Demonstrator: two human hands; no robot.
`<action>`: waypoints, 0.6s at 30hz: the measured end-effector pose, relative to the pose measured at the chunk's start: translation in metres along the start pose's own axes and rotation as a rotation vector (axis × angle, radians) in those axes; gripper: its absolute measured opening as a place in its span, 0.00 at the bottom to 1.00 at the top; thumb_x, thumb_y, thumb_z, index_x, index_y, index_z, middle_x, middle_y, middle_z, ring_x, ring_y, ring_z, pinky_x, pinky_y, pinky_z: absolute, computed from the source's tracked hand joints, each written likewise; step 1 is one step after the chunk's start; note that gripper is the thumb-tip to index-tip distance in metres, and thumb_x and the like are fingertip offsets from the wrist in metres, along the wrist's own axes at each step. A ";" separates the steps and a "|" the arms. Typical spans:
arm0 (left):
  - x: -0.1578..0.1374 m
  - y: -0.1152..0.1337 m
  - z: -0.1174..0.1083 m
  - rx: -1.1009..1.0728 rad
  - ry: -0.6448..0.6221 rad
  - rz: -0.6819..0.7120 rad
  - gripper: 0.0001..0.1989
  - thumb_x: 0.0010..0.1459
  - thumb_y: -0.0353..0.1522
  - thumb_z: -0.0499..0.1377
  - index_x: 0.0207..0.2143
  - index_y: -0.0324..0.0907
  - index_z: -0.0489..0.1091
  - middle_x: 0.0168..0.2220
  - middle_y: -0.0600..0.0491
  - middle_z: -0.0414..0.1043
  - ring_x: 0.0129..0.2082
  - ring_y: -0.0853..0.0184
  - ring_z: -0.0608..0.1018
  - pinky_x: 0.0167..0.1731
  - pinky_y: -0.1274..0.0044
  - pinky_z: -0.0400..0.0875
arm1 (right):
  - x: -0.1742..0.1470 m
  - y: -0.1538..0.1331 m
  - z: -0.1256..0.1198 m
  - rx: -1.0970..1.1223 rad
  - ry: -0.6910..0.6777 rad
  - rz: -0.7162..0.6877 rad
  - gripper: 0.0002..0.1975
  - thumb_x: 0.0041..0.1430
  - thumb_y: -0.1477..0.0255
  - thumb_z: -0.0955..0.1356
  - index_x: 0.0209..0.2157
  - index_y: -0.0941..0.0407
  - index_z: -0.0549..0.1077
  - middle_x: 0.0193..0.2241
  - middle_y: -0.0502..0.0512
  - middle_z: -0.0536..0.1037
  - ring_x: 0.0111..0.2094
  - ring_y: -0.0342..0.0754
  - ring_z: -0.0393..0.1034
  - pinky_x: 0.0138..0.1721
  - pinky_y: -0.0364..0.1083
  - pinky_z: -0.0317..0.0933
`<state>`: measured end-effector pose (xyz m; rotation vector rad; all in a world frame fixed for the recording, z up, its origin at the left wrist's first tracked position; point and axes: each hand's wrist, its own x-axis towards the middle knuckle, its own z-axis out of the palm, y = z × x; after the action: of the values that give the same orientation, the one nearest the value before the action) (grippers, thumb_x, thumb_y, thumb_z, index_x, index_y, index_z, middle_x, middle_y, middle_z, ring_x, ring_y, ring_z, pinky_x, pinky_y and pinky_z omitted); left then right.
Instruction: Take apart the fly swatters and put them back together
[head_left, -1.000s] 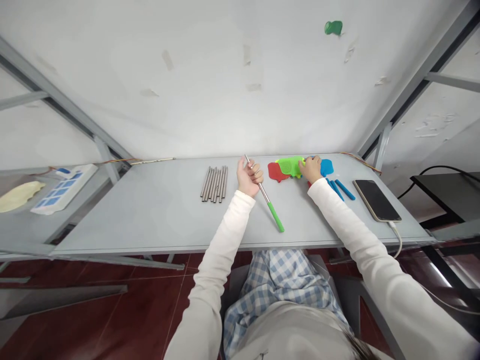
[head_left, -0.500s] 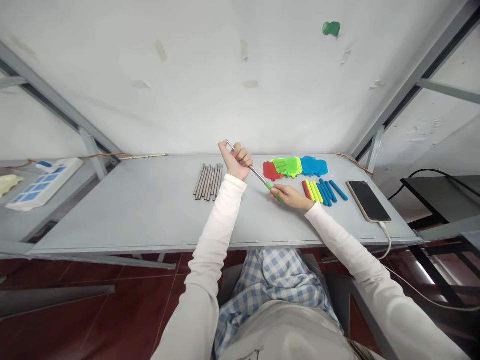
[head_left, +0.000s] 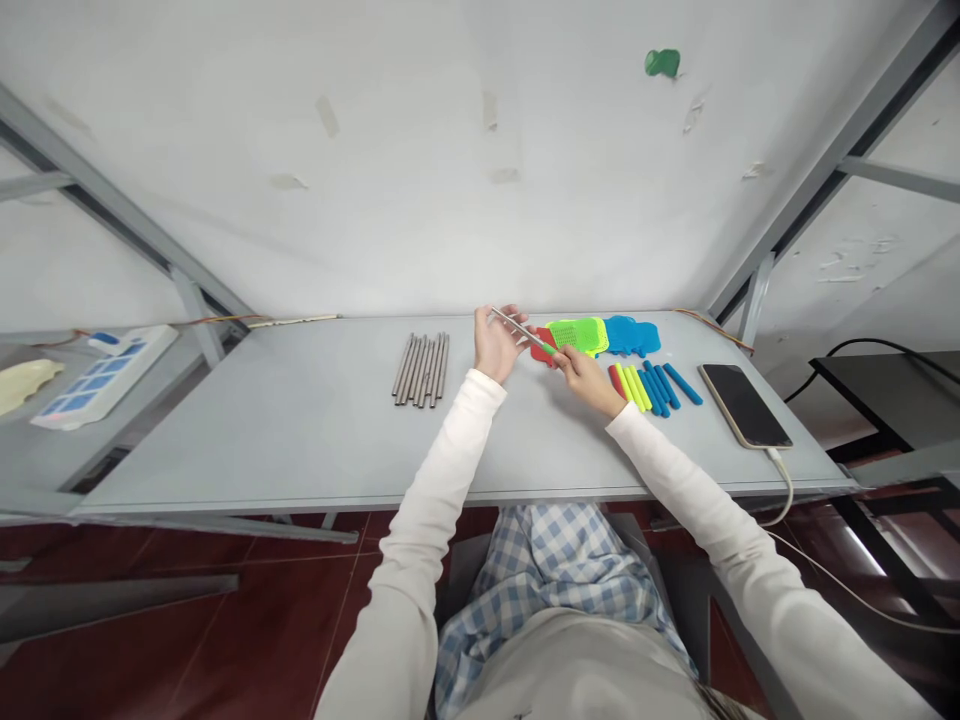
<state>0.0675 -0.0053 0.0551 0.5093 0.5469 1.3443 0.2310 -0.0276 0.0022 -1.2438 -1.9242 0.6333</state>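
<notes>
A thin silver metal rod with a green grip slants up to the left over the table. My right hand is closed round the green grip. My left hand has its fingers apart, and the rod's far end crosses in front of its palm; whether it touches is unclear. Right behind the hands lie mesh swatter heads: red, green and blue. Beside my right hand is a row of plastic grips, red, yellow and blue.
Several metal rods lie side by side left of my hands on the grey table. A phone with a white cable lies at the right. The wall stands behind. Another surface at left bears a white-and-blue item.
My left hand has opened from its grip on the rod and moved slightly right. The rod shows shorter now, and my right hand has risen a little with the green grip.
</notes>
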 end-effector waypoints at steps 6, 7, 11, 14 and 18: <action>0.003 -0.015 0.003 -0.177 0.164 0.207 0.17 0.61 0.44 0.52 0.25 0.43 0.56 0.19 0.61 0.58 0.18 0.76 0.67 0.28 0.81 0.68 | 0.005 0.004 0.002 -0.221 0.047 -0.034 0.13 0.65 0.60 0.58 0.35 0.54 0.64 0.35 0.57 0.73 0.32 0.50 0.65 0.32 0.45 0.53; 0.003 -0.018 0.002 -0.182 0.209 0.226 0.17 0.60 0.41 0.53 0.23 0.43 0.53 0.17 0.64 0.53 0.15 0.78 0.62 0.24 0.83 0.64 | 0.004 0.003 0.004 -0.260 0.026 -0.052 0.13 0.66 0.60 0.58 0.36 0.54 0.64 0.36 0.58 0.73 0.33 0.50 0.65 0.32 0.45 0.53; 0.006 -0.019 -0.006 -0.196 0.326 0.175 0.21 0.61 0.32 0.52 0.21 0.43 0.41 0.15 0.66 0.35 0.11 0.79 0.44 0.13 0.83 0.44 | -0.006 -0.002 0.014 -0.365 -0.125 -0.092 0.13 0.67 0.62 0.55 0.40 0.55 0.63 0.39 0.61 0.74 0.34 0.52 0.67 0.29 0.45 0.51; 0.006 -0.013 -0.010 -0.189 0.335 0.128 0.22 0.62 0.32 0.50 0.22 0.44 0.37 0.15 0.65 0.32 0.11 0.78 0.42 0.12 0.82 0.39 | -0.014 -0.007 0.021 -0.343 -0.209 -0.052 0.13 0.68 0.62 0.54 0.42 0.55 0.62 0.38 0.60 0.75 0.32 0.52 0.68 0.28 0.44 0.50; 0.003 -0.006 -0.010 -0.144 0.367 0.117 0.21 0.62 0.32 0.48 0.22 0.44 0.37 0.14 0.65 0.32 0.10 0.79 0.42 0.12 0.82 0.37 | -0.021 -0.015 0.022 -0.250 -0.273 0.002 0.13 0.68 0.62 0.53 0.42 0.54 0.60 0.26 0.53 0.71 0.26 0.50 0.65 0.28 0.44 0.50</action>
<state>0.0662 -0.0025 0.0438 0.1773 0.7207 1.5889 0.2106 -0.0527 -0.0068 -1.3692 -2.2847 0.6027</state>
